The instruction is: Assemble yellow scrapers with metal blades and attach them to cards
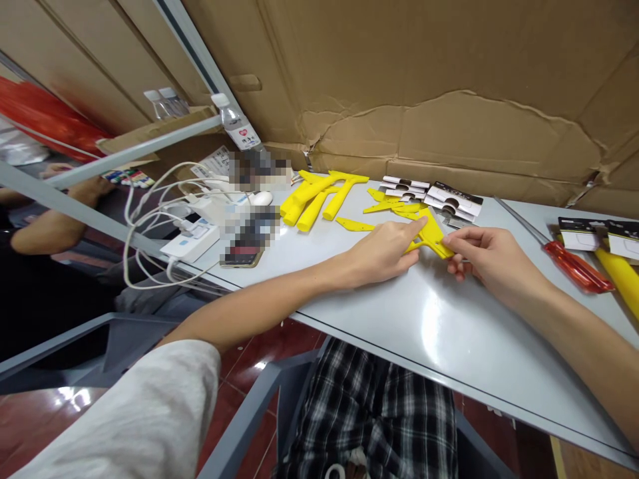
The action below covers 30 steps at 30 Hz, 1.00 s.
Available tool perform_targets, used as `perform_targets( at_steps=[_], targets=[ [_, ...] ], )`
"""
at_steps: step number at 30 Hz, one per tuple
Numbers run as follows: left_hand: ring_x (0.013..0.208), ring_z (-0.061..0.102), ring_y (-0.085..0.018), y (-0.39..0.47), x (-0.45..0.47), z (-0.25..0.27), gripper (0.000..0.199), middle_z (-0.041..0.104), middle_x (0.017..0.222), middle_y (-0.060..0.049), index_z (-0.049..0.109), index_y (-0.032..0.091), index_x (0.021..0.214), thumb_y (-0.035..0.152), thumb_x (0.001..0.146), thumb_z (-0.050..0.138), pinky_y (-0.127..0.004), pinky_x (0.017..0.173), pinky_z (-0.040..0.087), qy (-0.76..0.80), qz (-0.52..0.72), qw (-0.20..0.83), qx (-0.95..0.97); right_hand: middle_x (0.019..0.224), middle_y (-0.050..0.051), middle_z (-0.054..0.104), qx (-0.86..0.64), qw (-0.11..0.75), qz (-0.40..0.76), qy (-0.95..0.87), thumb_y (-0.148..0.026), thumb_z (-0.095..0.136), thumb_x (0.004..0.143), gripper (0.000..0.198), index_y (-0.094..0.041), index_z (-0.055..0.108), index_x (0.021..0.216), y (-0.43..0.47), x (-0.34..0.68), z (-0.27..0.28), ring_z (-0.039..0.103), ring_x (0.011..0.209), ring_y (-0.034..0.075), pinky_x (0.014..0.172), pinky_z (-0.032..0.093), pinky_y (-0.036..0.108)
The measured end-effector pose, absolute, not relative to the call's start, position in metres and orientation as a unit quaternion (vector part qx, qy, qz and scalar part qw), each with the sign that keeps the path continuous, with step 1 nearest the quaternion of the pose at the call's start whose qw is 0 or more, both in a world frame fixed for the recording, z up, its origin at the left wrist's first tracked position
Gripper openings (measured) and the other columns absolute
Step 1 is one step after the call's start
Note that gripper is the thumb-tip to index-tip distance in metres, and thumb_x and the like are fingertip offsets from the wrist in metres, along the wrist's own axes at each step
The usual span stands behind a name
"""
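Note:
My left hand point(387, 254) is closed on a flat yellow plastic piece point(432, 233) with a wide end and a narrow stem, holding it just over the table. At its right edge, the thumb and fingers of my right hand point(486, 256) pinch the same piece; whether a small part is also between them I cannot tell. Behind my hands lie several flat yellow parts point(354, 225) and folded black-and-white cards point(453, 199). Farther left, several yellow T-shaped handles point(312, 199) are piled together.
To the right lie a red-handled screwdriver point(574, 266) and a yellow handle point(619, 276) with cards. A power strip point(192, 241) with tangled white cables, a phone point(244, 256) and a water bottle point(239, 130) stand left. A cardboard wall point(449, 140) backs the table; another person's arm point(54, 216) shows left.

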<state>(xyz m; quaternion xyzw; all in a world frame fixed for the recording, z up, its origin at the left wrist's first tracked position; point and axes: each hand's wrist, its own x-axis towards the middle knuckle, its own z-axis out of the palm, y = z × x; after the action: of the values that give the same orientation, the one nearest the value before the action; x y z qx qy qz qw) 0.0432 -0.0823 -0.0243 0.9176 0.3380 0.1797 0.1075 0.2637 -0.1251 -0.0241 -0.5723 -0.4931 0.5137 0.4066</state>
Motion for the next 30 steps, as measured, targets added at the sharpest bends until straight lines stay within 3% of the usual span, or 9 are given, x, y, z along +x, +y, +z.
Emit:
perform_targets(
  at_steps=[3, 5, 8, 10, 15, 18, 21, 26, 30],
  targets=[
    [0.108, 0.071, -0.029, -0.082, 0.043, -0.022, 0.055, 0.076, 0.117, -0.017, 0.052, 0.008, 0.151, 0.022, 0.097, 0.052, -0.044, 0.098, 0.054, 0.34, 0.177, 0.106, 0.917, 0.077, 0.008, 0.066, -0.605, 0.408, 0.441, -0.523, -0.062, 0.073, 0.085, 0.05, -0.014, 0.068, 0.095, -0.122, 0.273, -0.018, 0.06, 0.059, 0.014, 0.056, 0.05, 0.028],
    [0.106, 0.071, -0.029, -0.082, 0.043, -0.021, 0.055, 0.076, 0.116, -0.017, 0.054, 0.008, 0.149, 0.021, 0.096, 0.052, -0.044, 0.096, 0.055, 0.339, 0.178, 0.103, 0.918, 0.081, 0.008, 0.069, -0.647, 0.386, 0.321, -0.574, -0.057, 0.064, 0.093, 0.043, -0.015, 0.071, 0.097, -0.119, 0.284, -0.015, 0.06, 0.061, 0.013, 0.065, 0.05, 0.029],
    [0.104, 0.071, -0.029, -0.08, 0.043, -0.023, 0.057, 0.076, 0.115, -0.017, 0.054, 0.007, 0.149, 0.02, 0.094, 0.051, -0.045, 0.095, 0.055, 0.342, 0.182, 0.102, 0.916, 0.084, 0.005, 0.071, -0.674, 0.306, 0.124, -0.66, -0.037, 0.063, 0.093, 0.022, -0.018, 0.075, 0.095, -0.112, 0.299, -0.015, 0.064, 0.071, 0.013, 0.082, 0.048, 0.031],
    [0.103, 0.071, -0.029, -0.077, 0.043, -0.024, 0.057, 0.076, 0.114, -0.017, 0.056, 0.008, 0.148, 0.02, 0.093, 0.052, -0.046, 0.095, 0.055, 0.343, 0.185, 0.105, 0.915, 0.087, 0.004, 0.072, -0.656, 0.255, 0.073, -0.707, -0.029, 0.063, 0.09, 0.018, -0.02, 0.077, 0.096, -0.109, 0.305, -0.02, 0.064, 0.076, 0.014, 0.085, 0.045, 0.031],
    [0.096, 0.071, -0.028, -0.073, 0.044, -0.02, 0.062, 0.077, 0.107, -0.014, 0.059, 0.009, 0.149, 0.023, 0.089, 0.056, -0.046, 0.092, 0.057, 0.364, 0.216, 0.166, 0.891, 0.097, 0.004, 0.072, -0.622, 0.169, 0.046, -0.763, -0.027, 0.057, 0.091, 0.028, -0.024, 0.078, 0.109, -0.106, 0.306, -0.037, 0.06, 0.079, 0.014, 0.076, 0.04, 0.028],
    [0.072, 0.068, -0.019, -0.076, 0.046, -0.014, 0.064, 0.075, 0.11, -0.011, 0.057, 0.014, 0.152, 0.025, 0.089, 0.058, -0.04, 0.074, 0.059, 0.383, 0.221, 0.311, 0.841, 0.108, 0.004, 0.071, -0.609, 0.147, 0.033, -0.778, -0.026, 0.054, 0.092, 0.031, -0.025, 0.078, 0.112, -0.105, 0.304, -0.043, 0.06, 0.082, 0.014, 0.077, 0.041, 0.028],
    [0.055, 0.058, -0.013, -0.077, 0.047, -0.012, 0.062, 0.074, 0.098, -0.01, 0.054, 0.017, 0.153, 0.027, 0.092, 0.059, -0.035, 0.055, 0.053, 0.366, 0.198, 0.465, 0.781, 0.111, 0.005, 0.071, -0.612, 0.137, 0.03, -0.778, -0.026, 0.053, 0.092, 0.033, -0.025, 0.079, 0.112, -0.105, 0.302, -0.044, 0.06, 0.081, 0.014, 0.078, 0.044, 0.029],
    [0.06, 0.055, -0.013, -0.071, 0.049, -0.017, 0.036, 0.072, 0.106, -0.018, 0.067, 0.018, 0.127, 0.036, 0.098, 0.057, -0.034, 0.049, 0.044, 0.297, 0.179, 0.562, 0.751, 0.112, 0.007, 0.072, -0.613, 0.136, 0.031, -0.778, -0.027, 0.051, 0.094, 0.032, -0.023, 0.079, 0.108, -0.106, 0.3, -0.043, 0.065, 0.091, 0.019, 0.081, 0.046, 0.032],
    [0.055, 0.046, -0.01, -0.068, 0.05, -0.017, 0.031, 0.07, 0.104, -0.016, 0.062, 0.017, 0.118, 0.033, 0.091, 0.06, -0.03, 0.044, 0.038, 0.316, 0.199, 0.646, 0.666, 0.111, 0.005, 0.072, -0.619, 0.12, 0.028, -0.776, -0.028, 0.051, 0.096, 0.03, -0.023, 0.078, 0.106, -0.106, 0.302, -0.042, 0.064, 0.092, 0.019, 0.079, 0.044, 0.032]
  ],
)
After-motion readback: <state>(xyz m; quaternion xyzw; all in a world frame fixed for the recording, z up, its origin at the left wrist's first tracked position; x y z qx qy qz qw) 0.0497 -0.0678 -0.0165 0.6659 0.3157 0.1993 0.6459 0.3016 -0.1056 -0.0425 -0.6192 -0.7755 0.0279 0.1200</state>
